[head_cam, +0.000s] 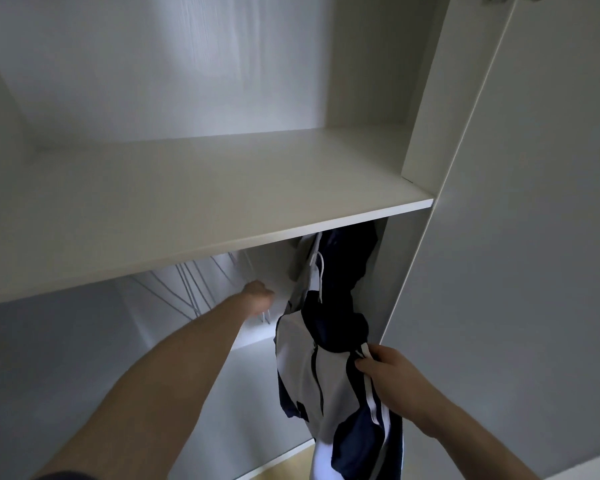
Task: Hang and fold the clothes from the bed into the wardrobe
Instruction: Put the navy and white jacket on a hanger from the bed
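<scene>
Two hands (383, 367), one jacket (312, 368), perhaps several hangers (187, 289)

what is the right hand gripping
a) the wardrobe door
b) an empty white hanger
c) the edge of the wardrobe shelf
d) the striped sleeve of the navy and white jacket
d: the right hand curls round the sleeve with white stripes of the navy and white jacket, which hangs under the wardrobe shelf, while the left hand reaches in among the empty white hangers.
</scene>
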The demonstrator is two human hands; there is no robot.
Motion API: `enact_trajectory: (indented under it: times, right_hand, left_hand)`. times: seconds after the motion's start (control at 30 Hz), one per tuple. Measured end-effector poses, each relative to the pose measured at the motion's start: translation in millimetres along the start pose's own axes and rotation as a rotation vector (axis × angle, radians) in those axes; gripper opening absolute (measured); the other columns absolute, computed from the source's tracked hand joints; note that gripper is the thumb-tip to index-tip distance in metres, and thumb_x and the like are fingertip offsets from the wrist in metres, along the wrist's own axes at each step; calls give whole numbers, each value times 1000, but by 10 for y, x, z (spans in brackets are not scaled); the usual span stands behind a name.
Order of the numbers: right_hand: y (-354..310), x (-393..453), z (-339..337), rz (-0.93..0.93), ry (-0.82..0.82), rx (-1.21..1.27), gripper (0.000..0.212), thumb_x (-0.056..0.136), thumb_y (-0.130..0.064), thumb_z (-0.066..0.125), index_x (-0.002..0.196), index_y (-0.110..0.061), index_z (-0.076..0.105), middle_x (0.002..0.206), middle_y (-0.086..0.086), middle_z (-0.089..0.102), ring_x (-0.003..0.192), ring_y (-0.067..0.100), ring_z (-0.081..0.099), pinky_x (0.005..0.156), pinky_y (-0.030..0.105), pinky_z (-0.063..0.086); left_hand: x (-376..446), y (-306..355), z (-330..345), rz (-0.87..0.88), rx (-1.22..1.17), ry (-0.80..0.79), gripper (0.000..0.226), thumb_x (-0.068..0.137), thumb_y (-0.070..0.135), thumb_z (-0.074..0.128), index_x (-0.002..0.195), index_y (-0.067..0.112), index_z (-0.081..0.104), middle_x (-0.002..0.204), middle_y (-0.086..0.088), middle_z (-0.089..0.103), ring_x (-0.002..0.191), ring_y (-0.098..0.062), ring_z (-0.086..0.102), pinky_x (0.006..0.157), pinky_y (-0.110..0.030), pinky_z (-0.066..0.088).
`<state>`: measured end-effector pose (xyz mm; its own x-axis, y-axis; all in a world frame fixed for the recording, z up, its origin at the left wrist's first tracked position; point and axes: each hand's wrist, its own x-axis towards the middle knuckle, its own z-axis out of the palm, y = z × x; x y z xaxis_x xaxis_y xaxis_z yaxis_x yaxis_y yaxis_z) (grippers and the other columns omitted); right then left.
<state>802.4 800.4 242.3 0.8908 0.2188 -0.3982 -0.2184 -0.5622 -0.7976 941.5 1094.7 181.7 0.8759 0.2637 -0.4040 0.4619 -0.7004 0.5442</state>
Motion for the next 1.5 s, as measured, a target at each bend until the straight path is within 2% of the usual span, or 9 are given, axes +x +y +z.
enact_trajectory:
  times: [0.2,0.4,0.6,0.7,0.93,1.13,1.3,1.37,1.5]
  right_hand:
    - [-33,37,228,-12,10,39,30,100,-17,53,109,11,60,81,10,58,74,21,56,69,32,41]
    - [-307,140,550,-63,78,174,23,102,-16,53,102,-1,70,89,20,73,79,26,69,68,30,49]
    - [-618,502,786,-151,107,189,23,102,-17,50,92,-5,66,74,6,62,68,18,58,63,31,43]
    - [-779,749,860,-212,120,174,25,102,-17,47,79,-14,55,68,1,55,65,18,51,63,32,40]
    - [-1047,1351,842,-288,190,73,21,100,-17,43,81,-14,52,76,7,59,69,22,55,62,32,41]
    - [-1055,1855,786,-320,244,-64,29,103,-21,43,123,-8,59,106,18,67,93,38,63,78,37,47]
    - [-1007,2186,725,-296,258,-157,33,105,-23,41,128,-7,58,118,23,68,104,44,64,90,46,55]
    - [-969,2315,674,-279,251,-190,35,105,-23,41,131,-7,57,121,25,66,106,44,64,88,44,54]
    - [-832,2542,581,-244,226,-273,36,107,-25,39,135,-8,55,119,23,67,102,42,65,82,40,54]
  left_hand:
    - [-167,-496,-216,-10,4,81,53,104,6,41,157,0,33,167,-15,23,152,-30,29,119,-27,28]
    - [-399,-794,-335,1,-119,113,52,103,2,43,155,2,38,163,-14,34,146,-29,40,115,-25,33]
    - [-533,-908,-392,-22,-134,133,47,101,1,44,147,-10,45,157,-23,41,142,-35,44,117,-35,36]
    - [-548,-906,-402,9,-134,118,52,103,5,48,154,1,38,161,-15,36,143,-31,43,118,-38,38]
    - [-503,-856,-373,44,-200,110,58,102,5,53,157,7,34,163,-11,34,145,-25,40,117,-24,32]
    - [-508,-853,-267,52,-296,158,59,96,1,66,151,10,44,155,-12,40,138,-25,46,88,-8,36]
    - [-514,-804,-204,56,-348,223,55,91,-4,69,142,11,55,142,-16,53,121,-29,61,92,-24,53]
    - [-503,-779,-172,50,-427,226,52,91,-7,66,140,7,56,132,-22,58,106,-30,68,86,-30,58]
    - [-472,-719,-118,30,-580,225,44,93,-13,61,134,2,60,103,-14,62,65,-11,65,53,-14,52]
